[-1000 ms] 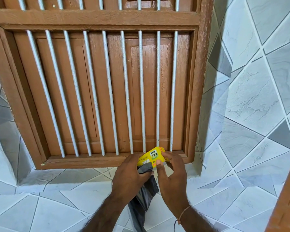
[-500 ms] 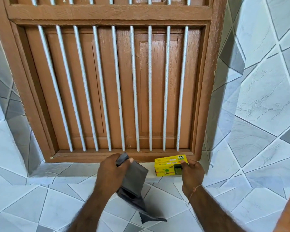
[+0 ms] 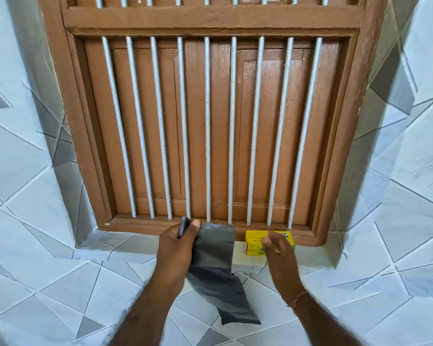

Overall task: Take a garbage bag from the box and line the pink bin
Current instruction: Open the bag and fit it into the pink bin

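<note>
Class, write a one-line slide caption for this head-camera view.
Left hand holds a grey garbage bag; open right hand hovers beside the yellow box on the sill.

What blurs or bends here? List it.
Head view: wide-angle distortion bows the window frame and bars; motion blur smears the right hand over the yellow box and both forearms; the garbage bag in the left hand stays fairly sharp; soft, even daylight.

Garbage bag (image 3: 216, 265): thin grey plastic, matt sheen. Box (image 3: 254, 242): yellow printed card. Shutter (image 3: 220, 126), frame centre: brown painted wood, grainy; bars (image 3: 208, 128) pale painted metal. Wall tiles (image 3: 35, 258) glossy.
</note>
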### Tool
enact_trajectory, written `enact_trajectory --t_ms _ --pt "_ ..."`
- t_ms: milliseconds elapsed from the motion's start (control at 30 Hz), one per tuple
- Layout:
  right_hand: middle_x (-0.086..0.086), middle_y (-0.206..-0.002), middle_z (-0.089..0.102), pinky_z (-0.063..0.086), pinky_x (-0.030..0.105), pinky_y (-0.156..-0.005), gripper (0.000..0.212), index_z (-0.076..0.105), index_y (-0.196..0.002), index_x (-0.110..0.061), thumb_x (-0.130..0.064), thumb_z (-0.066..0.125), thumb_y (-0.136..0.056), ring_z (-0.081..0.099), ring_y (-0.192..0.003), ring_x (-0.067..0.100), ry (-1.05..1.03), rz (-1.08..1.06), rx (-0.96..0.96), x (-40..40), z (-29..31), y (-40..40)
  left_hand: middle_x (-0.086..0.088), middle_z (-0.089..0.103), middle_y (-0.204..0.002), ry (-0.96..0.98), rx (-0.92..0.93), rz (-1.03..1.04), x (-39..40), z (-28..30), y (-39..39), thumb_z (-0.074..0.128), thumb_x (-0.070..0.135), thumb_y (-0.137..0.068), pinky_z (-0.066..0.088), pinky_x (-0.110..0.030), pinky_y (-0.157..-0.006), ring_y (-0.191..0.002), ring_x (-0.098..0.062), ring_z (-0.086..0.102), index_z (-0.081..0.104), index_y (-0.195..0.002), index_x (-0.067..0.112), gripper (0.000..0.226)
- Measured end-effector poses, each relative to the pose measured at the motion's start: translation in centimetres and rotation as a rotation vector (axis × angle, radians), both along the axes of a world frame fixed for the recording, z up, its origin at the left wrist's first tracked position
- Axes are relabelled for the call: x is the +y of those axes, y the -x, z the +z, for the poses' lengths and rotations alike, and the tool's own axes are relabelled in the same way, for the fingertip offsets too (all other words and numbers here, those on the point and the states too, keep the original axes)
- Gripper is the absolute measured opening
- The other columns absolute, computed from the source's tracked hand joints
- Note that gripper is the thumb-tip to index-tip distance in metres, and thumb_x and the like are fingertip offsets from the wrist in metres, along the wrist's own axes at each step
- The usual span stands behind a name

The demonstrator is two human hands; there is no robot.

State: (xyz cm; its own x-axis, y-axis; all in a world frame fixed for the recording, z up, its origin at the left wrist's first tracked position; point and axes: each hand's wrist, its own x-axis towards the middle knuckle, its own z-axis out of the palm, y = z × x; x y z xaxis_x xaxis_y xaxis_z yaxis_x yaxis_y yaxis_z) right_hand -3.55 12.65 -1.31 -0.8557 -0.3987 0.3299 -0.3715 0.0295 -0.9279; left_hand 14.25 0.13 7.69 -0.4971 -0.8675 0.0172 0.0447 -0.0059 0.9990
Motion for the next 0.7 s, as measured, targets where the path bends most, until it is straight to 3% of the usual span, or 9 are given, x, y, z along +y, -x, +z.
enact_trajectory --t_ms 67,133,200,267,367,433,467,567,700 --pt "-0.013 -0.12 0.065 0.048 0.025 -0.096 0.084 0.052 -0.126 -0.023 -0.074 0.067 -0.061 0.06 -0.114 0.005 -0.049 0.467 -0.093 0.1 0.8 -4.7 -0.006 0.071 -0.085 -0.08 0.071 -0.013 0.1 0.9 0.3 0.061 0.038 -0.091 0.052 -0.033 -0.07 -0.083 -0.022 0.066 0.069 -0.087 0.016 0.023" --pt "-0.025 -0.108 0.07 0.053 0.023 -0.087 0.072 0.056 -0.122 -0.027 -0.045 0.084 -0.059 0.064 -0.103 -0.003 -0.194 0.622 -0.064 -0.1 -0.3 -7.2 -0.006 0.074 -0.084 -0.205 0.176 -0.045 -0.1 1.9 0.7 0.063 0.031 -0.091 0.056 -0.033 -0.067 -0.08 -0.023 0.069 0.068 -0.088 0.014 0.018" --pt "-0.031 -0.086 0.072 0.054 0.025 -0.077 0.037 0.067 -0.096 -0.028 -0.03 0.083 -0.063 0.065 -0.081 -0.009 -0.329 0.491 0.007 -0.2 -1.7 -8.7 -0.011 0.076 -0.09 -0.351 0.287 -0.074 -0.5 3.0 1.1 0.065 0.026 -0.09 0.059 -0.04 -0.073 -0.082 -0.027 0.071 0.068 -0.093 0.012 0.015" --pt "-0.023 -0.061 0.068 0.048 0.024 -0.064 0.012 0.064 -0.071 -0.025 -0.021 0.075 -0.069 0.058 -0.059 -0.009 -0.443 0.421 -0.056 0.1 -2.9 -9.1 -0.013 0.076 -0.094 -0.434 0.354 -0.105 -0.8 4.4 1.4 0.067 0.025 -0.089 0.059 -0.045 -0.077 -0.084 -0.03 0.072 0.067 -0.101 0.011 0.018" --pt "-0.001 -0.079 0.069 0.047 0.028 -0.068 0.013 0.063 -0.082 -0.02 -0.024 0.067 -0.071 0.058 -0.072 0.002 -0.514 0.369 -0.096 1.1 -4.4 -9.7 -0.011 0.077 -0.079 -0.452 0.407 -0.201 -1.0 7.2 1.9 0.064 0.024 -0.091 0.059 -0.044 -0.077 -0.076 -0.028 0.073 0.066 -0.095 0.009 0.015" --pt "-0.002 -0.087 0.064 0.048 0.027 -0.073 0.012 0.06 -0.082 -0.023 -0.028 0.065 -0.072 0.06 -0.079 0.008 -0.566 0.297 -0.071 2.2 -4.6 -10.2 -0.011 0.077 -0.081 -0.443 0.465 -0.248 -1.3 9.3 2.2 0.06 0.021 -0.094 0.059 -0.043 -0.075 -0.072 -0.025 0.073 0.065 -0.088 0.009 0.014" --pt "-0.004 -0.083 0.062 0.046 0.025 -0.069 0.006 0.058 -0.076 -0.023 -0.024 0.063 -0.075 0.058 -0.073 0.004 -0.55 0.288 -0.076 2.7 -4.2 -10.5 -0.013 0.077 -0.091 -0.416 0.494 -0.244 -1.9 10.1 2.4 0.06 0.021 -0.094 0.059 -0.044 -0.077 -0.076 -0.025 0.073 0.065 -0.09 0.009 0.014" --pt "-0.01 -0.067 0.057 0.039 0.012 -0.057 0.022 0.054 -0.069 -0.023 -0.012 0.058 -0.088 0.051 -0.055 -0.005 -0.509 0.28 -0.129 4.2 -2.7 -11.2 -0.014 0.075 -0.102 -0.266 0.503 -0.17 -3.2 11.1 2.7 0.063 0.03 -0.092 0.059 -0.048 -0.083 -0.089 -0.028 0.073 0.067 -0.101 0.009 0.023" --pt "0.004 -0.073 0.069 0.049 0.019 -0.06 0.014 0.068 -0.081 -0.003 -0.01 0.06 -0.091 0.062 -0.062 0.007 -0.107 0.28 -0.414 5.8 -0.7 -11.9 -0.003 0.073 -0.114 -0.087 0.345 -0.362 -1.3 5.5 1.4 0.062 0.057 -0.083 0.052 -0.046 -0.098 -0.106 -0.021 0.069 0.064 -0.12 0.02 0.052"
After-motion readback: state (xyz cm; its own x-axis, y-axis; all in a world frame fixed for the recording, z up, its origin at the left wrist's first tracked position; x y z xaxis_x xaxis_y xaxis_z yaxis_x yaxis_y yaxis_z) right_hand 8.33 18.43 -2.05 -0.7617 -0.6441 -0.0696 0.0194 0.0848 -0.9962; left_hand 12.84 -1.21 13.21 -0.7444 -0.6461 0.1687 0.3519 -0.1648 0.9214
